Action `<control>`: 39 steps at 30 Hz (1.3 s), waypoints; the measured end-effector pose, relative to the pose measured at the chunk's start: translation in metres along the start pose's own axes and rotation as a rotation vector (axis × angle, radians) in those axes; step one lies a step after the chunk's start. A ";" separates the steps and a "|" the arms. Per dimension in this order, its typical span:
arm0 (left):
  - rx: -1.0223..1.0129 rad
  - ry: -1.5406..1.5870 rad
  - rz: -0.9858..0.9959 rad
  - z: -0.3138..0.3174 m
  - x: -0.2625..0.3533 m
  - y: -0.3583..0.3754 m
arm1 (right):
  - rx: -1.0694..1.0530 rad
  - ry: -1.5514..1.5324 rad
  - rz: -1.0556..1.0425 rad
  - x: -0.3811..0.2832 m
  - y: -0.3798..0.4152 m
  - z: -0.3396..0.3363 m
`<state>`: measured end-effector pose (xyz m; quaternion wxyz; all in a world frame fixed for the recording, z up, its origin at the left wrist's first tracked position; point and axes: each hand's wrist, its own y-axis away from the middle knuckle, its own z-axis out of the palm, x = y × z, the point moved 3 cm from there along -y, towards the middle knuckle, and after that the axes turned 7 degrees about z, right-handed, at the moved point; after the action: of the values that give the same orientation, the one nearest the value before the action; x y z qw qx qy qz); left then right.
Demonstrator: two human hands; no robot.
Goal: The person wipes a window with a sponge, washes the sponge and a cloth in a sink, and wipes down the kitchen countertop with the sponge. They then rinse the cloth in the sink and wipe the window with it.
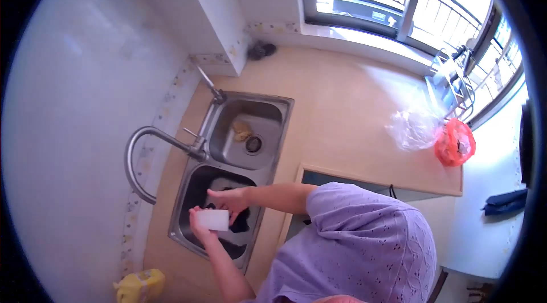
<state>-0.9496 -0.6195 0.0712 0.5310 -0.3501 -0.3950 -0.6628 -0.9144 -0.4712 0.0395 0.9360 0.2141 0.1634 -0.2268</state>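
Two basins: a stainless steel double sink point(283, 110) is sitting in a beige stone counter point(347, 103), seen from above through a fisheye lens.
Counter: it is running from the sink to a bright window; a clear plastic bag point(411, 129) and an orange-red plastic bag point(454, 142) are lying together near its far end.
Person: someone in a lilac knitted top point(359, 246) is leaning over the nearer basin, both bare forearms reaching in.
Tap: a curved brushed-metal faucet point(142, 157) is arching out from between the basins; no running water is showing.
Nearer basin: something black point(242, 223) is lying in it, partly under the hands; what it is cannot be told.
Farther basin: a small yellowish lump point(242, 130) is resting beside the drain.
Bottle: a yellow plastic bottle point(138, 286) is standing at the counter's near edge, well apart from the hands.
Left hand point(199, 224): it is curling around a small white cup-shaped object point(213, 220), gripping it from below, over the basin.
Right hand point(231, 199): it is hovering just above the white object, fingers loosely bent; whether it is gripping anything cannot be told.
Progress: washing appears to be mid-way; the white object is not yet set down, and the black item is apparently waiting in the basin.
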 end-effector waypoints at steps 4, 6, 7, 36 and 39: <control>-0.134 -0.283 0.137 0.004 0.013 -0.007 | -0.326 0.158 -0.007 0.007 -0.010 0.036; -0.194 -0.246 0.064 0.008 0.020 -0.007 | -0.317 0.247 -0.053 0.010 -0.017 0.038; -0.186 -0.284 0.034 0.008 0.024 -0.006 | -0.276 0.182 -0.015 0.011 -0.022 0.038; -0.121 -0.259 0.272 0.010 0.046 -0.036 | 0.211 0.768 -0.153 -0.022 -0.032 0.121; -0.138 -0.221 0.182 0.013 0.047 -0.015 | 0.235 0.823 0.006 -0.005 -0.071 0.059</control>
<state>-0.9731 -0.6259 0.1164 0.5169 -0.4910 -0.3710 -0.5951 -0.9412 -0.5553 0.0687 0.7626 0.3923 0.4957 -0.1368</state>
